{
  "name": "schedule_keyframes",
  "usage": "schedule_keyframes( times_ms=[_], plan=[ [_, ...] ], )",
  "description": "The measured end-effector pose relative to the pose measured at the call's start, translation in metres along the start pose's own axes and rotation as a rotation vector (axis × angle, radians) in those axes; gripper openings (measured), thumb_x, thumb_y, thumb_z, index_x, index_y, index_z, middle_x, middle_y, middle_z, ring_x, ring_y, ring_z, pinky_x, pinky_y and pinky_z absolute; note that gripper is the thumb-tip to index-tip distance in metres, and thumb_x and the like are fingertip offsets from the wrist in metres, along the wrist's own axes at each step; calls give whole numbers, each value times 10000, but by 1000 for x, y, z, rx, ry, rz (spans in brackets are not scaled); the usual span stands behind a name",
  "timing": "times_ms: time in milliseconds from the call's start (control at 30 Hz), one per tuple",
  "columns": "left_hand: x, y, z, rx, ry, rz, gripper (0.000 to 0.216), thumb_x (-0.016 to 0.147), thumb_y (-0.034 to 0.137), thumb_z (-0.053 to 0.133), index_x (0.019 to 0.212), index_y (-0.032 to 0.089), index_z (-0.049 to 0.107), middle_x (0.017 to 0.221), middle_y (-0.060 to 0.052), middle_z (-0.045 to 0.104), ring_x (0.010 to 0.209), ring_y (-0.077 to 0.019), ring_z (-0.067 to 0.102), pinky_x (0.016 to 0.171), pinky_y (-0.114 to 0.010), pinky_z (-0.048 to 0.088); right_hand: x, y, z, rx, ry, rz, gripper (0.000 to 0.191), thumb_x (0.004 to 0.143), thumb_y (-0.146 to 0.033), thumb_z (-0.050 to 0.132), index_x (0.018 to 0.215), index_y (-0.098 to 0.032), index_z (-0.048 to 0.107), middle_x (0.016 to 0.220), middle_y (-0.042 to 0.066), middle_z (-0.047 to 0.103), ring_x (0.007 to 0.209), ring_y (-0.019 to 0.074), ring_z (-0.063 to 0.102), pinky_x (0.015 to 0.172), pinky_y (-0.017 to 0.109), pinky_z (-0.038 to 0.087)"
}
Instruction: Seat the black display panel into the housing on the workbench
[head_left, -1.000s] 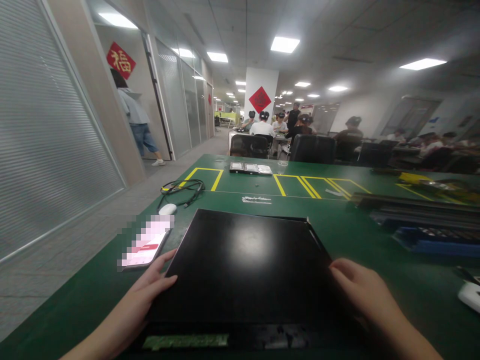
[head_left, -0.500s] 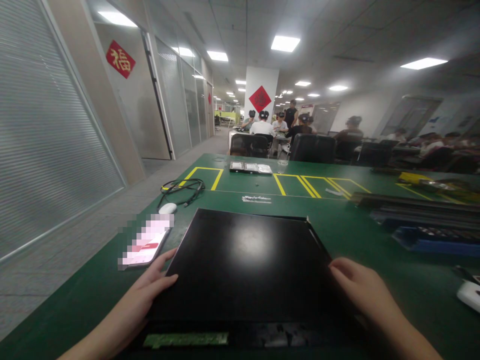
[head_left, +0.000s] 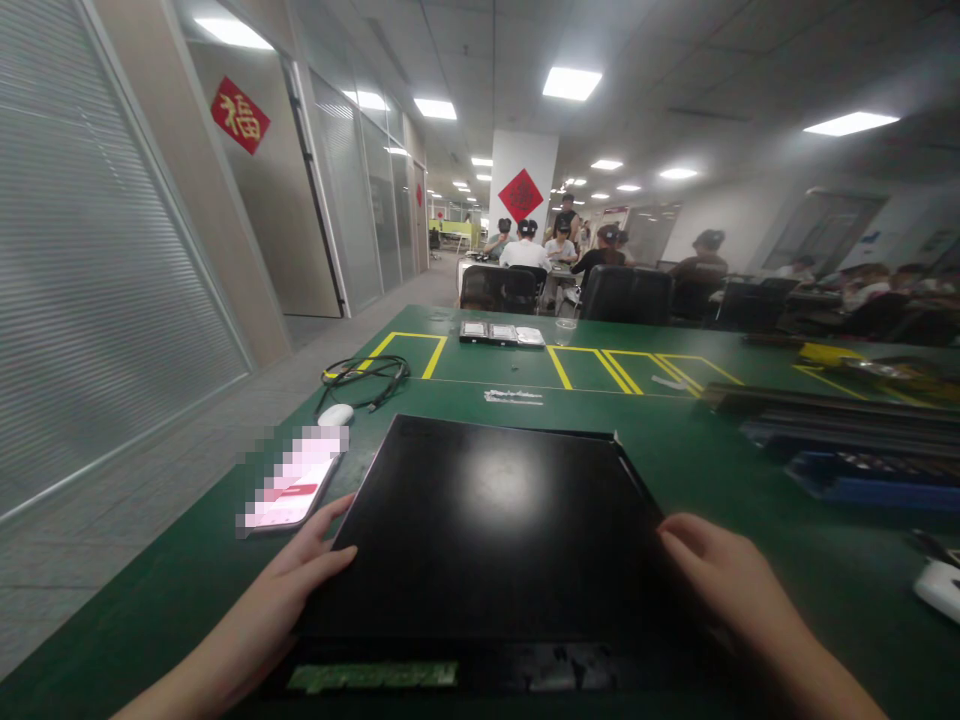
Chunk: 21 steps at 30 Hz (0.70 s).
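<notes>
Hardly anything is being shifted against the earlier frames: both hands and the panel are being kept where they were, while the figure once standing in the left-hand doorway is no longer being seen. Left-hand fingers point(head_left: 334, 562) are being stretched out flat and unclenched, their tips laid on the left side edge of the black panel point(head_left: 495, 530), with the left hand point(head_left: 296, 585) being rested beside it. Right-hand fingers point(head_left: 679, 540) are being curled loosely against the panel's right side edge; whether they are being hooked beneath it cannot be told, the right hand point(head_left: 724, 585) hiding that.

By these two holds the panel is being kept flat at the middle of the near edge of the tabletop point(head_left: 187, 590), seemingly so that it is being steadied and squared. A phone point(head_left: 292, 485) is being left just beside the panel, towards the tabletop's left edge, apparently within reach yet clear of it. Farther along that edge a white mouse point(head_left: 335, 414) and a black cable point(head_left: 367, 378) are being kept apart from the panel. Dark trays point(head_left: 862, 470) are being stacked towards the right edge.
</notes>
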<state>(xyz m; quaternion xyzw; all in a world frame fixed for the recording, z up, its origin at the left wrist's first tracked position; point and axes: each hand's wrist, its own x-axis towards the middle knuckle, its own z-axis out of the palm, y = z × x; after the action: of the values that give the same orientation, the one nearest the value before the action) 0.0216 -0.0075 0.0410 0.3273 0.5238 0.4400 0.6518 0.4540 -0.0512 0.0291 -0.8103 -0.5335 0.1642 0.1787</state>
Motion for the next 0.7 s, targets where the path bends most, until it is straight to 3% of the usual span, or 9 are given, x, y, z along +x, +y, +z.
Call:
schedule_keyframes(
  times_ms=[300,533,700],
  plan=[
    [-6,8,3,34,-4,-38,910,731,312,794,1525,323,349,901,-51,841,783,-362,792,645,-428,622,1,4,2,-15,25,-33,323,834,-485,471,852,-286,724,856,10,771,818,236,704,684,323,494],
    [-1,3,-1,25,11,-50,1035,642,369,855,1535,353,330,1072,-80,819,801,-370,789,660,-436,617,1,6,3,-9,65,-71,301,830,-458,485,836,-288,734,843,9,772,790,234,706,667,323,502],
    [-1,3,-2,0,-6,-26,946,738,342,799,1544,359,304,1152,-77,796,870,-356,783,704,-425,621,2,5,2,-18,61,-67,310,818,-461,473,831,-288,730,845,9,771,798,232,704,695,328,499]
  ],
)
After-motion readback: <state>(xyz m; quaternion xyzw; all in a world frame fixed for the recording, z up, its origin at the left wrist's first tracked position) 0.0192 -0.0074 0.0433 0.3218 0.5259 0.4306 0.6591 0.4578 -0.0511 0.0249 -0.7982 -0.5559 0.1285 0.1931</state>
